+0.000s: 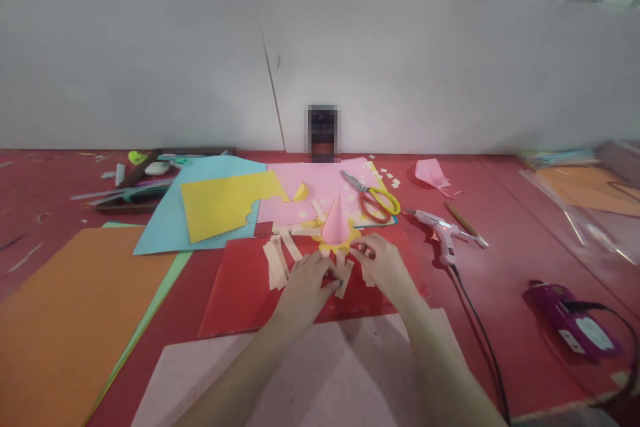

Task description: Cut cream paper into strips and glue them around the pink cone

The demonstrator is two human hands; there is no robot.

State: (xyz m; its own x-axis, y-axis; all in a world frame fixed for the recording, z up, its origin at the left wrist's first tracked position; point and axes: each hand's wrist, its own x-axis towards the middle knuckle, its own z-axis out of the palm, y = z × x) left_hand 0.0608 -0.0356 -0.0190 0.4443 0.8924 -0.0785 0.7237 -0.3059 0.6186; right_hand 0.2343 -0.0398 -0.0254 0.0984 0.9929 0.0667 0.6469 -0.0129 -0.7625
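Note:
A pink paper cone [336,221] stands upright on a yellow scalloped paper base [327,248] in the middle of the work area. My left hand [311,281] is just below it, thumb and fingers closed on a short cream paper strip [345,280]. My right hand [384,261] is at the base's right edge, with its fingers curled together and the tips against the yellow paper. More cream strips [276,263] lie left of my left hand on a red board [235,297]. Part of another strip shows under my right hand.
Scissors [377,204] with red and yellow handles lie behind the cone on pink paper [280,210]. A glue gun [443,230] with a cord rests to the right, near a purple box-like device [570,320]. Yellow [225,203], blue [160,227] and orange sheets [85,300] spread leftward.

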